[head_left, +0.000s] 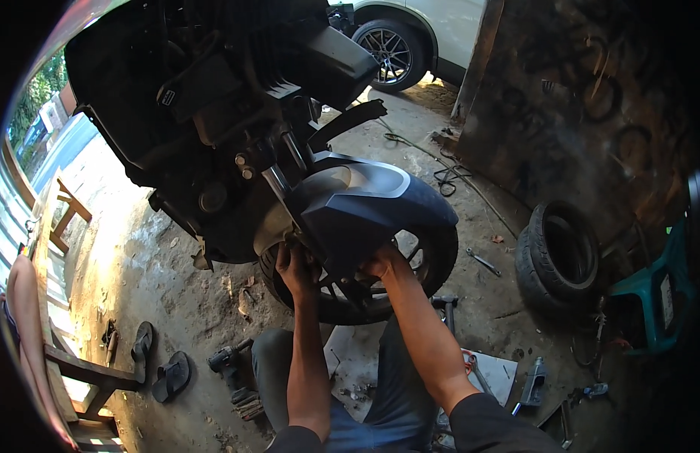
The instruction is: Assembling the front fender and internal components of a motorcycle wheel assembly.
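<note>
A motorcycle's dark blue front fender [350, 215] with a silver-grey top covers the black front tire [446, 245]. At the fender's rear lower edge, beside the fork, my left hand [297, 269] is raised with its fingers curled closed. What lies between those fingers is too dark to see. My right hand [378, 263] reaches in under the fender's side, near the wheel's spokes. Its fingers are bent inward and partly hidden by the fender, and whatever they grip does not show.
A cordless drill [230, 370] lies left of my knees, near black flip-flops [171, 376]. Rightward are a wrench [483, 262], stacked loose tires [557, 257] and a green plastic chair [659, 294]. More tools lie on a white sheet [501, 371]. A person's leg [25, 317] rests by the wooden bench [89, 370].
</note>
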`<control>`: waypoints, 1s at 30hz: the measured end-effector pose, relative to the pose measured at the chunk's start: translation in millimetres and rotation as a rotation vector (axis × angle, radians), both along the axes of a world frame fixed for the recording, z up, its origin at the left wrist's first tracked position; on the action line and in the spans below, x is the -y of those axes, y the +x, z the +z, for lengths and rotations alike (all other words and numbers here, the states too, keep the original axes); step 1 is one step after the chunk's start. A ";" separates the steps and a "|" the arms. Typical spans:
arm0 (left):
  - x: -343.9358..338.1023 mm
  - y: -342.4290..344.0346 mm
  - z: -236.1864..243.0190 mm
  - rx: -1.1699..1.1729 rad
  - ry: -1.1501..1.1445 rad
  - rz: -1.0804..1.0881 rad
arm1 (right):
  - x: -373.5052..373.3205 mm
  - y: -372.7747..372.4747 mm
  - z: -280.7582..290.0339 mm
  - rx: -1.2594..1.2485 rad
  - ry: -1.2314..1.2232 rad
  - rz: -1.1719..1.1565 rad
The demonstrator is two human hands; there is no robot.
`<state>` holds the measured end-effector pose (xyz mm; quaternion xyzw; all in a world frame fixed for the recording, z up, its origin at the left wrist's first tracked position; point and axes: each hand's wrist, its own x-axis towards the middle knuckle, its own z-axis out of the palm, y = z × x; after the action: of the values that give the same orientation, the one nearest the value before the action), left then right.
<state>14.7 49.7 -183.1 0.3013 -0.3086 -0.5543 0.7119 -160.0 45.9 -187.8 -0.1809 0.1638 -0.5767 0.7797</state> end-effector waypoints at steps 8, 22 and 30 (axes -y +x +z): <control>-2.7 -6.0 6.1 -0.091 -0.018 -0.006 | -6.4 6.3 12.8 0.046 0.079 -0.042; -4.5 -9.7 7.0 -0.137 0.035 -0.016 | -1.4 2.0 6.8 0.002 -0.101 0.042; -4.1 -2.6 4.9 -0.092 0.013 -0.041 | 1.6 3.7 5.7 0.035 -0.020 0.036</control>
<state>12.1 53.8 -178.3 0.2737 -0.2781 -0.5838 0.7119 -156.3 44.3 -182.1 -0.1814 0.1409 -0.5673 0.7908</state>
